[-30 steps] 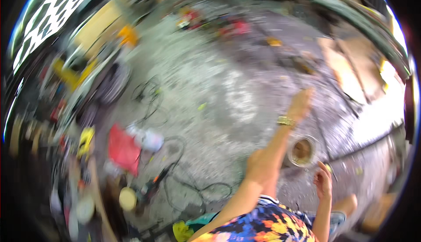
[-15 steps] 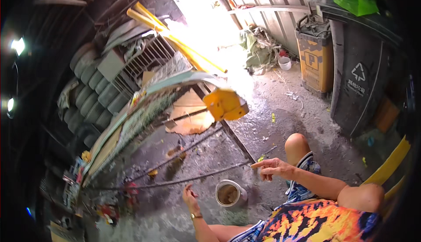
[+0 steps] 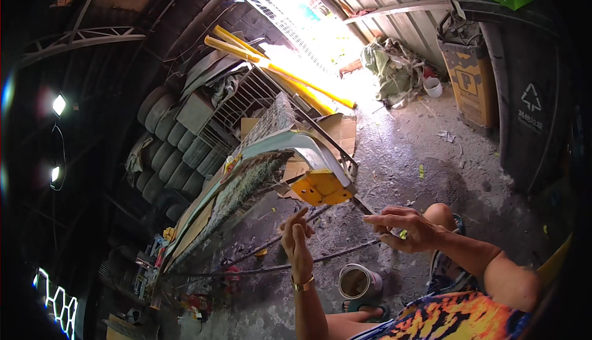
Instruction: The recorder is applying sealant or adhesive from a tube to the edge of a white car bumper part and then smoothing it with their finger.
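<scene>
Head view: left hand [image 3: 298,244], fingers parted, near one yellow plate [image 3: 320,188]; right hand [image 3: 408,228], fingers' hold unclear; one bucket [image 3: 375,283].

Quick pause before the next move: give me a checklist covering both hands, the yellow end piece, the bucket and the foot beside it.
1. Left hand free: ok; fingers loosely open, nothing visibly held.
2. Right hand free: cannot tell; a small yellow-green thing shows by its fingers, held or lying behind.
3. Left hand clear of the yellow end piece: cannot tell; fingertips appear just below its lower edge.
4. Bucket upright: ok; it stands on the floor, mouth up.
5. Foot well clear of the bucket: not ok; it is close beside it.
</scene>
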Tool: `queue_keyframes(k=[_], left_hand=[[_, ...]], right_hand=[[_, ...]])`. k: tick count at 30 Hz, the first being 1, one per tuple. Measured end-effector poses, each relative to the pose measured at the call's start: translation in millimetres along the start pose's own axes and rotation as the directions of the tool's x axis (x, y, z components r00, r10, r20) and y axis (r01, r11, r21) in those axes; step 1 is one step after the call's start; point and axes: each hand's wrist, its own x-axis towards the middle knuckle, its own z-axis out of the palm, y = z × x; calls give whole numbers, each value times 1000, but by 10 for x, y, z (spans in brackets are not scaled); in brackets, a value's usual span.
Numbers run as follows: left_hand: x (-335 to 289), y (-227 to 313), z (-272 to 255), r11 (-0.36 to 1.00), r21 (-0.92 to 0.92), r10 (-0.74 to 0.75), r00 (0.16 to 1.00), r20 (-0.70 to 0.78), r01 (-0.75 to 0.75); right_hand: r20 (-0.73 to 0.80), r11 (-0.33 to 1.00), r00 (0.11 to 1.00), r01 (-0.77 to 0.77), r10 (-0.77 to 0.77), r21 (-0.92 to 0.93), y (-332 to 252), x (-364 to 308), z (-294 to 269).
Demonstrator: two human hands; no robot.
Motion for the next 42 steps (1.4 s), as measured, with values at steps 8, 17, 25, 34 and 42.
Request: queue_keyframes(k=[8, 17, 25, 34, 42], left_hand=[[409, 269, 188, 976, -5, 217, 973, 81, -217], [415, 321, 232, 979, 170, 117, 993, 6, -116], [393, 300, 317, 976, 185, 122, 992, -40, -112], [341, 169, 201, 956, 235, 191, 981, -43, -176], [333, 152, 255, 975, 167, 163, 982, -93, -146]], right_hand=[[-73, 969, 975, 199, -211, -144, -133, 536, -461], [39, 972, 974, 221, -225, 84, 166, 1184, -531], [173, 944, 931, 329, -320, -22, 352, 1443, -592], [204, 944, 922, 329, -328, 28, 467, 1431, -554], [202, 939, 918, 330, -342, 92, 498, 1409, -587]])
